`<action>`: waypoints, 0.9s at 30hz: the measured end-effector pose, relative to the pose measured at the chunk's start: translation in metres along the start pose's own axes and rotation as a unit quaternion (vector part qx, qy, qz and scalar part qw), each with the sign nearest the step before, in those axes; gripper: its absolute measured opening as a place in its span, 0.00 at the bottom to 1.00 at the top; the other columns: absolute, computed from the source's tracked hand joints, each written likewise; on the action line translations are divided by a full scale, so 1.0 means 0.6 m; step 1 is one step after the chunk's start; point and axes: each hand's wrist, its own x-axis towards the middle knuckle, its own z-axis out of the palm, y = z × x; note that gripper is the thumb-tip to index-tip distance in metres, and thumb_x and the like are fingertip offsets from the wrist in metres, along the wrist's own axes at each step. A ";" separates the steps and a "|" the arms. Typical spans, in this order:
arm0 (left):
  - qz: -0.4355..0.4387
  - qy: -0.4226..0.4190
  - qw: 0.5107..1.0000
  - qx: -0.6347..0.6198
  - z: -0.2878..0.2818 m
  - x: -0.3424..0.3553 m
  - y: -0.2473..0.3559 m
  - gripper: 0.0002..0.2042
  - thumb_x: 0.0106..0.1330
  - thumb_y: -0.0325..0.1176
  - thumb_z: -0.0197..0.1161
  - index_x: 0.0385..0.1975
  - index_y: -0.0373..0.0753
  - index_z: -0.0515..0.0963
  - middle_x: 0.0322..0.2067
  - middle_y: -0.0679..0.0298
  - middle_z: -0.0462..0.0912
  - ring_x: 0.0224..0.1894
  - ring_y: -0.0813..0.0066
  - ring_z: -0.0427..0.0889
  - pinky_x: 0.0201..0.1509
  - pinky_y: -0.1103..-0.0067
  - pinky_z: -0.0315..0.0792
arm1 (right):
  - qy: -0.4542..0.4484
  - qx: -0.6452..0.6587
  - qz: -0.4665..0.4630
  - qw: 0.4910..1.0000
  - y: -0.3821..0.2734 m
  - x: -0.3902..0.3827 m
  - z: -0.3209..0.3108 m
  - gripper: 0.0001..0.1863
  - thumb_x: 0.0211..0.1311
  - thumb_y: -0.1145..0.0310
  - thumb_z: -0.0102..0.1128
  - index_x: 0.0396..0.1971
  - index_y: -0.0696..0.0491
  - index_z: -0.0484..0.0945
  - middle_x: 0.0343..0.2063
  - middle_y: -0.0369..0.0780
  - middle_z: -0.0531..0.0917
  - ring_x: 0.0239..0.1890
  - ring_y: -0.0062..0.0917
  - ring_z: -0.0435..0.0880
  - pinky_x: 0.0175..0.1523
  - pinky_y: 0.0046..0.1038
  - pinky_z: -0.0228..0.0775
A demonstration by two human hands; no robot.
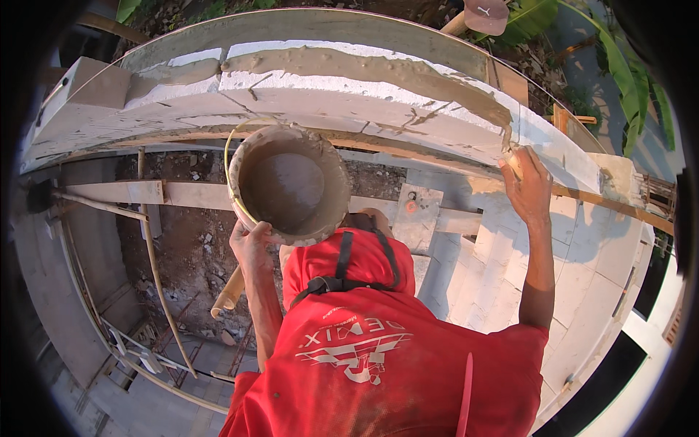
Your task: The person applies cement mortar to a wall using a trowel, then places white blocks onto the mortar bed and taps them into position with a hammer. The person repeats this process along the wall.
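Grasping a bucket (339,182) by its near-left rim with the left hand (251,246), thumb hooking over the edge. Closing the right hand (529,186) around a small, smeared tool (507,137) (likely a trowel, but hiding too much inside the fist for naming with certainty). Touching the tool's tip to the right end of a band of mortar (349,64), lying along the top of a curving wall (320,103). Holding the bucket well to the left of the tool, on the near side of the wall.

For spreading well, probably calling for short, even strokes toward the bare stretch at right, aiming at one steady thickness and working closer to both edges rather than leaving white margins. Likely helping, too: bringing the bucket nearer the tool, for shorter reaching and less dripping.

Showing wet grey-brown mortar, lumping and beading in places, narrowing toward the tool. Showing pale, straight-edged blocks with matt faces, streaking with grey dribbles. Showing a round bucket mouth, crusting at the rim, holding a smoother, paler pool, with a thin yellow handle (228,169) curving down its left side. Wearing a soft red shirt (422,364), above crumbly rubble (207,218) and a slender pole (155,273).
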 end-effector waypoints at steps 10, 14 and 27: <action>-0.022 0.014 0.999 -0.032 -0.004 -0.007 -0.004 0.11 0.52 0.15 0.61 0.36 0.30 0.78 0.30 0.62 0.82 0.29 0.76 0.81 0.35 0.79 0.76 | -0.195 0.690 0.275 0.641 -0.216 -0.008 0.042 0.23 0.73 0.51 0.52 0.47 0.59 0.75 0.25 0.38 0.76 0.18 0.20 0.75 0.22 0.21 0.71; -0.011 0.034 0.999 0.003 -0.022 -0.003 -0.005 0.11 0.51 0.14 0.61 0.34 0.31 0.78 0.29 0.63 0.81 0.28 0.75 0.80 0.33 0.78 0.76 | -0.137 0.725 0.324 0.591 -0.224 -0.018 0.032 0.23 0.74 0.49 0.49 0.47 0.57 0.75 0.24 0.37 0.76 0.14 0.22 0.75 0.19 0.22 0.69; -0.023 0.075 0.997 0.001 -0.133 0.053 0.029 0.09 0.52 0.16 0.62 0.33 0.32 0.79 0.28 0.64 0.82 0.27 0.77 0.80 0.33 0.80 0.74 | -0.223 0.736 0.304 0.563 -0.452 0.055 0.098 0.23 0.74 0.49 0.52 0.50 0.56 0.74 0.26 0.38 0.78 0.18 0.22 0.78 0.22 0.24 0.73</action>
